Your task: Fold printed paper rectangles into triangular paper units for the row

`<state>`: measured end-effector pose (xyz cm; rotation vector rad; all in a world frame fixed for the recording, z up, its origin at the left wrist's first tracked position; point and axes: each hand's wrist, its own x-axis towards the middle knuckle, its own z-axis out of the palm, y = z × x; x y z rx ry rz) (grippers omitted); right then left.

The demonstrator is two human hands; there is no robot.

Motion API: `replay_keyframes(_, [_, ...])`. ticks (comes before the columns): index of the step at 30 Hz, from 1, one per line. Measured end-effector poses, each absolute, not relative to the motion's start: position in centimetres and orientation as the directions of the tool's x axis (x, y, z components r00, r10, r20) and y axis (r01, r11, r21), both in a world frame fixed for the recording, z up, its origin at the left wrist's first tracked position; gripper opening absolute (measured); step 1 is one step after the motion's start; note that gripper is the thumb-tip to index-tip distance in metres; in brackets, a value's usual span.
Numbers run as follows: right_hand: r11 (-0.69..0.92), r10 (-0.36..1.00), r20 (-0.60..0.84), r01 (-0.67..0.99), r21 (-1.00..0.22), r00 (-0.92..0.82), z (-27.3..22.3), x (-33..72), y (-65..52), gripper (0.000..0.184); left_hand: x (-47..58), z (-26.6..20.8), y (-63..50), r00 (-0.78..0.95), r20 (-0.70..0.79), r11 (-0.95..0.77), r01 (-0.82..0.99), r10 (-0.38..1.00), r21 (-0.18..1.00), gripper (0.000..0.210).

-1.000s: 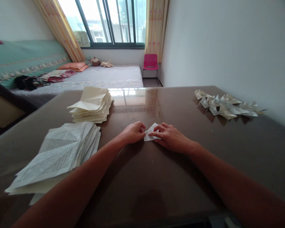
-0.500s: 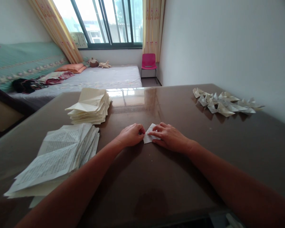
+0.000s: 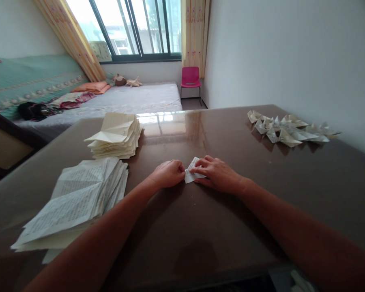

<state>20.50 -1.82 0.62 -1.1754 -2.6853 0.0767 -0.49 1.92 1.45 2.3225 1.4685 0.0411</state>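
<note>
A small folded piece of printed paper (image 3: 191, 175) rests on the brown tabletop (image 3: 170, 227) between my two hands. My left hand (image 3: 170, 173) is closed, its fingertips pinching the paper's left edge. From the other side, my right hand (image 3: 214, 172) grips the paper, with the index finger pressed on top and the thumb at its lower edge. The right fingers cover part of the sheet, so its full shape is hidden.
Creased printed sheets (image 3: 76, 198) are stacked at the left, partly behind my left forearm. Beyond them stands a stack of cream paper (image 3: 118, 136). Several folded paper shapes (image 3: 287, 129) sit at the far right. Past the table are a bed (image 3: 146, 97) and a pink chair (image 3: 191, 77).
Both hands keep their hold on the paper and have barely moved. The whole view has shifted slightly.
</note>
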Motion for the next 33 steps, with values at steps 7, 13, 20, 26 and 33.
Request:
replay_keyframes(7, [0.670, 0.742, 0.165, 0.728, -0.145, -0.650, 0.6, 20.4, -2.0, 0.038, 0.5, 1.8, 0.4, 0.413, -0.065, -0.391, 0.894, 0.908, 0.219, 0.018])
replay_keyframes(13, [0.651, 0.758, 0.170, 0.744, -0.147, -0.630, 0.5, 20.2, -2.0, 0.038, 0.4, 1.0, 0.8, 0.430, 0.002, -0.402, 0.842, 0.903, 0.360, 0.010])
replay_keyframes(20, [0.641, 0.766, 0.179, 0.754, -0.144, -0.617, 0.5, 20.0, -2.1, 0.036, -0.4, -0.4, 1.8, 0.401, 0.065, -0.361, 0.730, 0.914, 0.580, 0.019])
replay_keyframes(26, [0.638, 0.769, 0.170, 0.755, -0.148, -0.616, 0.5, 19.9, -2.2, 0.035, 0.3, 0.0, 0.6, 0.452, 0.165, -0.480, 0.798, 0.877, 0.365, 0.019])
replay_keyframes(33, [0.647, 0.762, 0.167, 0.748, -0.147, -0.626, 0.4, 20.1, -2.1, 0.034, 0.5, 0.5, -0.3, 0.609, 0.139, -0.620, 0.783, 0.781, 0.051, 0.014])
